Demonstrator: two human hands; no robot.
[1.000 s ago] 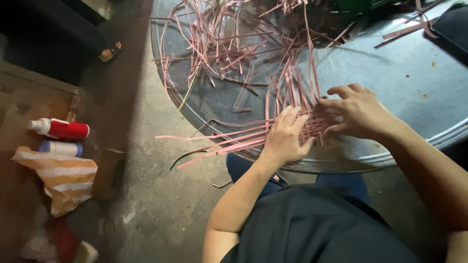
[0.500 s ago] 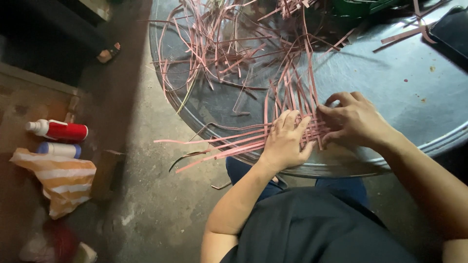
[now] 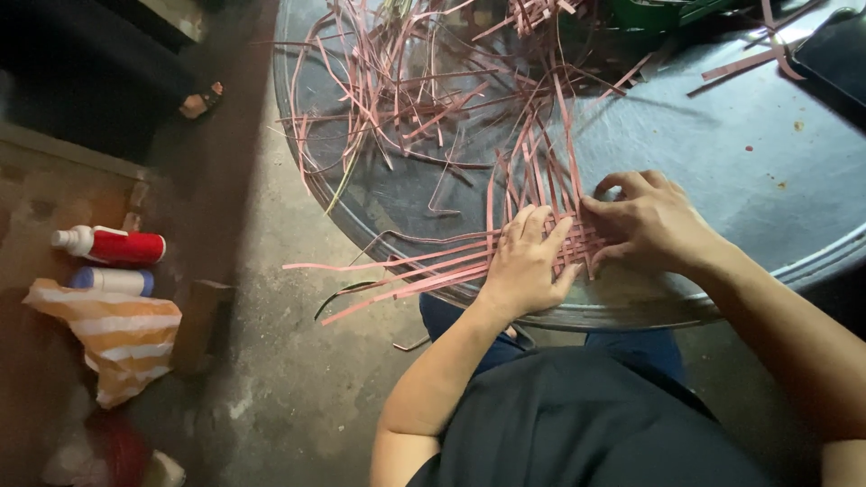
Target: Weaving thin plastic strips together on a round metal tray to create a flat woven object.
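On the round metal table (image 3: pixel 722 144), near its front rim, lies a small woven mat (image 3: pixel 570 248) of pink strips, flat so the crossings stay put. Left hand (image 3: pixel 526 263) presses it down, fingers spread; right hand (image 3: pixel 651 221) pinches a strip at its edge, while loose strips (image 3: pixel 406 99) lie heaped further back.

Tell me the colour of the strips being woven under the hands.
Pink: the woven strips under the left hand and right hand, clearest in the head view.
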